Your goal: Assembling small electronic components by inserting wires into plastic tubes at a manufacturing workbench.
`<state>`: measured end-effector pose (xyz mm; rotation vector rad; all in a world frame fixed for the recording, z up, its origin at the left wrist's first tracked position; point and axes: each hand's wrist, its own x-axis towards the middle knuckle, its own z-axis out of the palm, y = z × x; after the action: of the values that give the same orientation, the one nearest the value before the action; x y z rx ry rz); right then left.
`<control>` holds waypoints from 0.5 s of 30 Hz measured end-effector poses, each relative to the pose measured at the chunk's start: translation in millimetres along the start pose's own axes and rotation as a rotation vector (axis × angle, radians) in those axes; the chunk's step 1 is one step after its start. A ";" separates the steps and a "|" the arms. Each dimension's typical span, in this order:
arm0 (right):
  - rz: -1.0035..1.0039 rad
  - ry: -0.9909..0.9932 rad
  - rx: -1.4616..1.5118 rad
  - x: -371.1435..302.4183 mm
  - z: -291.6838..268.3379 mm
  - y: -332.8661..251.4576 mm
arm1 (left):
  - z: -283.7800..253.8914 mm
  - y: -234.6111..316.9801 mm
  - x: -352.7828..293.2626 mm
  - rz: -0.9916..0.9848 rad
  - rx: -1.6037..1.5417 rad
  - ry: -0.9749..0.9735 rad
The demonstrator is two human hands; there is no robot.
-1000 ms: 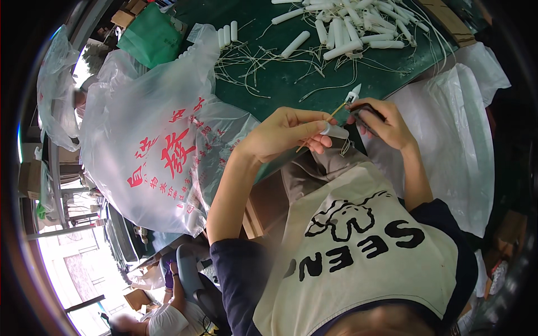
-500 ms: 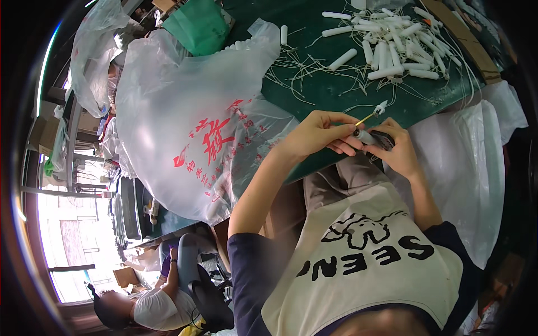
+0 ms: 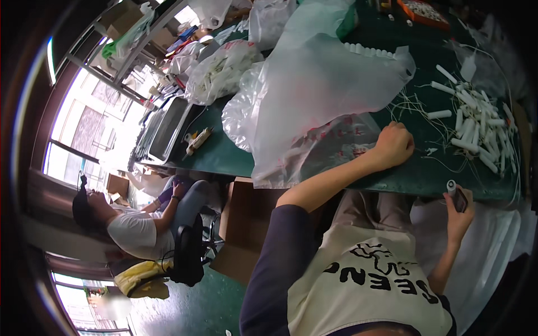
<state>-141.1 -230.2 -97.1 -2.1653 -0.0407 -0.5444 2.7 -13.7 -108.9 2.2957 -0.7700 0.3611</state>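
Observation:
My left hand (image 3: 395,143) is stretched over the green table, beside the thin pale wires (image 3: 412,103) and the edge of a large clear plastic bag (image 3: 330,84). Its fingers are curled, and whatever they hold is hidden. Lower and to the right, past the table's front edge, my right hand (image 3: 462,215) grips a short white cylinder (image 3: 451,186) with a grey round end, and a dark piece (image 3: 460,200) shows against the palm. A small white piece with a wire (image 3: 430,151) lies on the table between the hands.
A heap of white tubes with wires (image 3: 482,123) covers the table's right side. An orange tray of small parts (image 3: 424,12) stands at the back. A glue gun-like tool (image 3: 198,141) lies at left near a metal tray (image 3: 168,130). A seated person (image 3: 143,229) is at left, near a cardboard box (image 3: 246,229).
My hands have parted: the left moved forward over the table to the wires, the right drew away right with the white cylinder. The golden rod no longer shows. The view has shifted.

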 end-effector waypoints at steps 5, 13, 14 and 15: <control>-0.053 0.051 -0.028 4.3 5.0 -6.6 | 0.5 1.3 1.6 -0.056 0.119 -0.003; -0.046 0.118 -0.085 5.4 4.9 -1.9 | 1.3 12.0 4.9 -0.052 0.254 -0.102; -0.085 0.125 -0.112 6.9 4.8 -5.0 | -1.3 14.7 4.4 -0.038 0.241 -0.113; -0.122 0.132 -0.143 9.4 4.9 -7.7 | -5.5 16.0 3.8 -0.023 0.210 -0.046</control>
<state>-132.5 -223.3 -90.2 -2.2705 -0.0636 -0.7797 -4.4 -21.0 -94.9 2.5149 -0.7581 0.3959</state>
